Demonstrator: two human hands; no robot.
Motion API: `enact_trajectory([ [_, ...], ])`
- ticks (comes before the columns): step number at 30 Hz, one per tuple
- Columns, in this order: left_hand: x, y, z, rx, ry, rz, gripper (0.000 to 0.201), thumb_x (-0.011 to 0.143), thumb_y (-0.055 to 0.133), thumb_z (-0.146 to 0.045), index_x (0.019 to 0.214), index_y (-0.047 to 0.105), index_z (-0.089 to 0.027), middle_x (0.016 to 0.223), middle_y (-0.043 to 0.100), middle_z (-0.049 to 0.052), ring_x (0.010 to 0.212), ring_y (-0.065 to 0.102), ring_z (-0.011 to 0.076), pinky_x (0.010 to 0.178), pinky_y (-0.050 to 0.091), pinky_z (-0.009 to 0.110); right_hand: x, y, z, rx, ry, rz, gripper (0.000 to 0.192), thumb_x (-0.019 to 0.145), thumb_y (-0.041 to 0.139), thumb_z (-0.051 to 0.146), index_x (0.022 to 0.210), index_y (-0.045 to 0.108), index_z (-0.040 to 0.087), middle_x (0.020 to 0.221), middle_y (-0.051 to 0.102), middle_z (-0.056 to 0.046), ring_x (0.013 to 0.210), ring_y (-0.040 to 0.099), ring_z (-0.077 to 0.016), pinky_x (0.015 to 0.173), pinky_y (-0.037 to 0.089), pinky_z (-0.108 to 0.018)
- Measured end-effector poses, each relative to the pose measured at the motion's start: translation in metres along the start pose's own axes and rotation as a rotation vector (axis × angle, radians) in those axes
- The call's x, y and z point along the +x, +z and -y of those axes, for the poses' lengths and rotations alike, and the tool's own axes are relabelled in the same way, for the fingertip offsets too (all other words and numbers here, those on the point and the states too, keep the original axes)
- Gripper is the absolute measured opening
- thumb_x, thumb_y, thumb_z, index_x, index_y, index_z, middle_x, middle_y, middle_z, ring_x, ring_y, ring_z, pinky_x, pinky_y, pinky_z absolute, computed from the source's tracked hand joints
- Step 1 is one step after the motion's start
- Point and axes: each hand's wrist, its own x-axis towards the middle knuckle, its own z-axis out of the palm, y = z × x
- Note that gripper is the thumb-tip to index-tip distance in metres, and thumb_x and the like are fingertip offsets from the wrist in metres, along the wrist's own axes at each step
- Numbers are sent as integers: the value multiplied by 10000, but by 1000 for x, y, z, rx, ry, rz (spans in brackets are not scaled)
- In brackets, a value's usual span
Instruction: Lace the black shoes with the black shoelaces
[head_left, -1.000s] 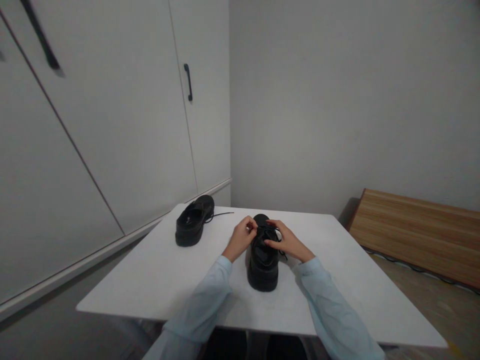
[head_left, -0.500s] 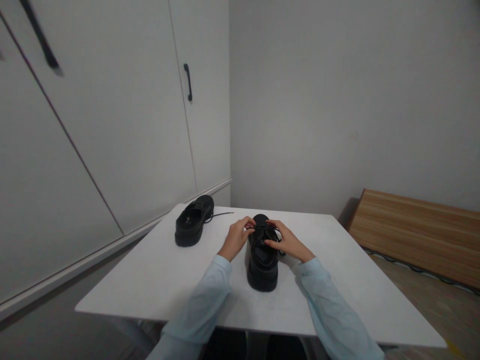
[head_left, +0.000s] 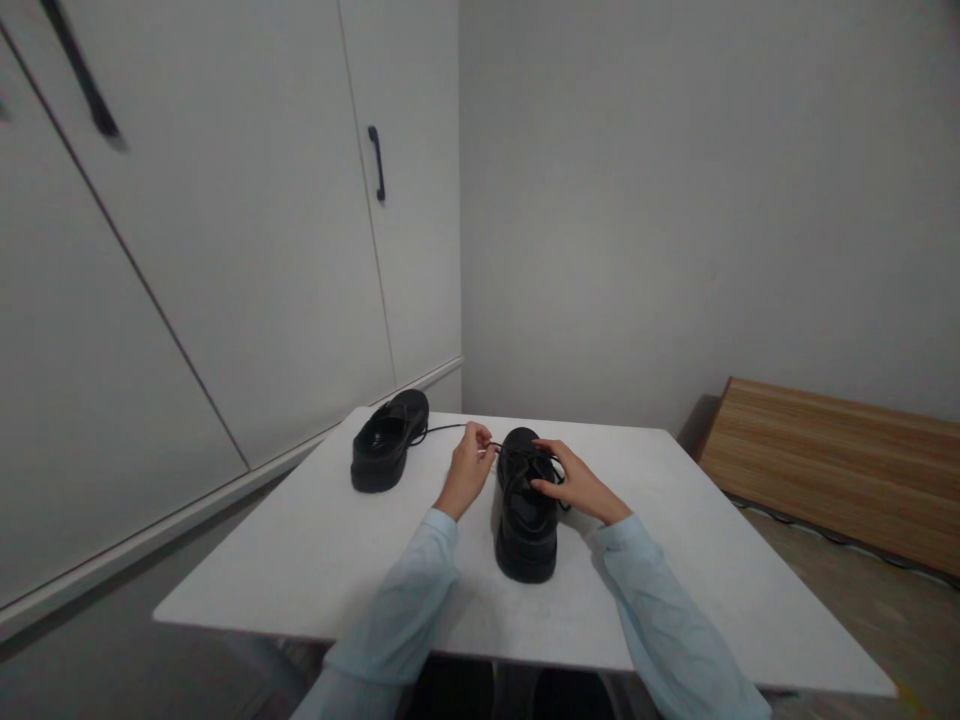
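Note:
A black chunky-soled shoe [head_left: 526, 520] stands in the middle of the white table [head_left: 315, 560], toe pointing away from me. My left hand [head_left: 466, 468] is at its left side and pinches a black lace [head_left: 496, 448], drawn out leftward from the eyelets. My right hand [head_left: 570, 481] rests on the shoe's upper right side, fingers on the laces over the tongue. Both arms wear light blue sleeves. A second black shoe [head_left: 388, 440] sits at the table's far left, its loose lace trailing to the right.
White cupboard doors with a dark handle [head_left: 376, 165] fill the left side. A plain grey wall stands behind the table. A wooden board [head_left: 832, 460] leans low against the wall at the right, a cable on the floor below it.
My left hand has moved left and away from the shoe, pulling a lace out with it. The right hand has stayed on top of the shoe.

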Motion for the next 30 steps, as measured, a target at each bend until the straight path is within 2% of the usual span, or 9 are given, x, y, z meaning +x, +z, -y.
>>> enact_trajectory([
  [7, 0, 2, -10, -385, -145, 43, 172, 770, 515, -189, 887, 389, -198, 913, 445, -19, 732, 608, 82, 753, 526, 301, 0, -1, 1, -23, -12, -1, 568, 719, 680, 286, 1238, 468, 189, 1207, 539, -106, 1150, 503, -249, 1015, 365, -438],
  [11, -2, 3, -19, -552, -235, 51, 195, 741, 554, -203, 877, 415, -197, 879, 460, -21, 742, 564, 75, 784, 528, 306, 0, 0, 1, -25, -24, -5, 574, 710, 691, 288, 1234, 472, 205, 1208, 542, -99, 1148, 503, -254, 1012, 366, -446],
  [14, -2, 2, -23, -621, -260, 54, 197, 733, 570, -233, 875, 438, -196, 832, 455, -26, 707, 513, 70, 739, 530, 284, 0, 0, -1, -17, -30, -6, 576, 716, 687, 303, 1239, 469, 199, 1212, 538, -104, 1154, 499, -250, 1012, 368, -439],
  [18, -1, 0, -21, -531, -241, 75, 180, 739, 574, -274, 846, 460, -186, 826, 484, -15, 632, 492, 62, 603, 481, 209, 0, 1, -3, 3, -18, -6, 574, 717, 686, 322, 1239, 471, 215, 1213, 540, -94, 1156, 501, -253, 999, 383, -440],
  [21, 2, -2, -17, -407, -169, 94, 179, 734, 591, -276, 825, 477, -171, 835, 504, -5, 604, 491, 62, 550, 438, 189, -1, 0, -1, -9, -4, 0, 572, 717, 684, 333, 1236, 473, 220, 1209, 541, -91, 1153, 502, -260, 989, 389, -448],
  [26, 4, -4, -12, -175, -44, 104, 108, 731, 593, -217, 804, 535, -164, 809, 544, 2, 679, 501, 96, 588, 425, 198, 0, -1, -1, -31, -24, 5, 570, 725, 678, 329, 1240, 467, 206, 1205, 542, -99, 1152, 499, -253, 1009, 367, -443],
  [30, 2, -4, -12, -35, 6, 122, 68, 721, 593, -188, 786, 580, -171, 785, 592, 3, 700, 511, 114, 623, 414, 215, 0, -1, -3, -17, -26, 3, 574, 719, 683, 331, 1240, 474, 212, 1204, 546, -94, 1149, 506, -254, 1007, 370, -443],
])
